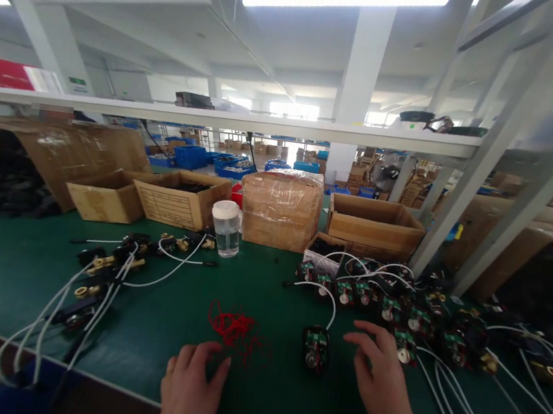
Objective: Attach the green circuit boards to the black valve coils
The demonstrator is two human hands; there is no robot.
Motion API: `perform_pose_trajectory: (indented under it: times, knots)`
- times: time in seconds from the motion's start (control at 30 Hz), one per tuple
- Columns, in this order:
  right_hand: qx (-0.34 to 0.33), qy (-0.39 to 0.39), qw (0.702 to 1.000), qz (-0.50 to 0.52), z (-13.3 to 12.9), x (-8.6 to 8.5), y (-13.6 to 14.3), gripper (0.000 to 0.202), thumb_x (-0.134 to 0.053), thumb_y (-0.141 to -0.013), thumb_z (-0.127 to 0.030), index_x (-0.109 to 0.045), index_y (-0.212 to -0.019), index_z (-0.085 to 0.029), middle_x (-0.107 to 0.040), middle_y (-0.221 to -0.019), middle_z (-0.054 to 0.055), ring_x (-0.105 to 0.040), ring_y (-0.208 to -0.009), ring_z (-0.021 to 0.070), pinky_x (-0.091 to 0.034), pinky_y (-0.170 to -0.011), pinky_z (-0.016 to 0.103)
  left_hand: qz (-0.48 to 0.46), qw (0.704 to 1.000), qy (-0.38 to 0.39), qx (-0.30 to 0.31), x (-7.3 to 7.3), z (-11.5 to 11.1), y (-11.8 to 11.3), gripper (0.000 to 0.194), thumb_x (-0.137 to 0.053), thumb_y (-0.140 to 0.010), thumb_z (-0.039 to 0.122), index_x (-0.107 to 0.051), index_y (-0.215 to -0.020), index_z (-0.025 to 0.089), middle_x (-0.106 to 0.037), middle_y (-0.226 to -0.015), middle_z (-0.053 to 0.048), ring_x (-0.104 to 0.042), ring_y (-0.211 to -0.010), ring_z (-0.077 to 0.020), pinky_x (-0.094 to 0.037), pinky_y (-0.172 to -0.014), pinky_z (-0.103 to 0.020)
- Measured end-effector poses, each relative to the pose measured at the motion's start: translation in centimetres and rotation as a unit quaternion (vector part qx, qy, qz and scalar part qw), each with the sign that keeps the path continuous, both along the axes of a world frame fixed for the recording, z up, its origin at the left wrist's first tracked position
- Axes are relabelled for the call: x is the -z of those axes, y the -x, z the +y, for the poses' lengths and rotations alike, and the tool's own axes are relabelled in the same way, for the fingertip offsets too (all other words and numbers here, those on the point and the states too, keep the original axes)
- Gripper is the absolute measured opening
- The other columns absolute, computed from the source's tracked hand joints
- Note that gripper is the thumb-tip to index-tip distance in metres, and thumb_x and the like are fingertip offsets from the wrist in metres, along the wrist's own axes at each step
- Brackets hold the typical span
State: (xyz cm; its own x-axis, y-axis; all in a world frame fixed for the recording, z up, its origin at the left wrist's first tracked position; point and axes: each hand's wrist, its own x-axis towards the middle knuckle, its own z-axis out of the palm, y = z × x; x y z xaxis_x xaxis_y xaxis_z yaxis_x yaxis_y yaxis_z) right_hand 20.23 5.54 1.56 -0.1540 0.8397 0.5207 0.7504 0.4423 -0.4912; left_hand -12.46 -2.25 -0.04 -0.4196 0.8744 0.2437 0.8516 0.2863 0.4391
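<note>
My left hand (193,385) is at the front of the green table, its thumb apart from its bent fingers and nothing visible between them. Just beyond its fingertips lies a loose tangle of thin red wires (235,328). On the other side, my right hand (379,375) hovers with thumb and fingers apart, holding nothing. The closest thing to its left is a small black unit with an exposed green circuit board (314,347), from which a white cable (333,301) curves back. Similar circuit-board units (390,308) stand in rows behind and to the right of that hand.
On the left are black units with brass fittings (98,266) and white cables. A lidded clear bottle (226,229) stands before a taped carton (281,209). Open cardboard boxes (374,231) line the back, under a shelf (286,127). Slanted metal posts (465,183) rise at right.
</note>
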Motion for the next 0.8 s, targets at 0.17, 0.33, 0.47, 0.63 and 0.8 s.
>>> perform_pose_trajectory:
  times: [0.17, 0.33, 0.47, 0.63, 0.8]
  knots:
    - [-0.021, 0.012, 1.0, 0.017, -1.0, 1.0, 0.6, 0.027, -0.05, -0.087, -0.014, -0.07, -0.101, -0.026, -0.056, -0.123, 0.011, -0.056, -0.112, 0.0302, -0.05, -0.092, 0.048, 0.006, 0.997, 0.07, -0.002, -1.0, 0.7, 0.3, 0.025, -0.054, -0.089, 0.037, -0.076, -0.094, 0.026, -0.07, -0.092, -0.008, -0.062, -0.096, -0.0345, -0.048, -0.076, -0.044]
    - [-0.022, 0.005, 0.999, 0.026, -1.2, 1.0, 0.6, 0.025, -0.051, -0.087, -0.014, -0.069, -0.1, -0.026, -0.057, -0.122, 0.011, -0.057, -0.111, 0.0304, -0.051, -0.09, 0.048, -0.025, 0.997, 0.074, 0.021, -2.5, 1.4, 0.3, 0.029, -0.049, -0.087, 0.031, -0.077, -0.081, 0.027, -0.072, -0.088, -0.007, -0.063, -0.096, -0.0327, -0.048, -0.077, -0.043]
    - [-0.02, -0.003, 0.998, 0.057, -2.1, -0.4, 1.4, 0.025, -0.049, -0.089, -0.015, -0.068, -0.101, -0.026, -0.058, -0.12, 0.011, -0.057, -0.111, 0.0299, -0.05, -0.091, 0.047, -0.21, 0.973, 0.052, 0.086, -5.3, 0.8, 1.5, 0.026, -0.056, -0.083, 0.044, -0.075, -0.08, 0.025, -0.073, -0.086, -0.006, -0.066, -0.091, -0.0292, -0.052, -0.082, -0.04]
    - [-0.082, 0.078, 0.984, 0.136, -3.3, -3.5, 3.7, 0.025, -0.046, -0.093, -0.019, -0.067, -0.105, -0.025, -0.062, -0.11, 0.01, -0.061, -0.101, 0.0259, -0.051, -0.086, 0.039, -0.464, 0.88, 0.008, 0.101, -10.3, -0.4, -0.5, 0.027, -0.067, -0.079, 0.049, -0.069, -0.079, 0.022, -0.076, -0.09, -0.003, -0.071, -0.093, -0.0254, -0.054, -0.089, -0.035]
    - [-0.205, 0.23, 0.915, 0.261, -3.9, -5.9, 6.6, 0.024, -0.052, -0.097, -0.028, -0.067, -0.115, -0.024, -0.069, -0.111, 0.008, -0.065, -0.105, 0.0247, -0.051, -0.092, 0.038, -0.646, 0.756, 0.017, 0.105, -12.5, -0.2, -4.0, 0.026, -0.081, -0.071, 0.04, -0.067, -0.079, 0.018, -0.078, -0.108, -0.012, -0.075, -0.102, -0.029, -0.057, -0.096, -0.038]
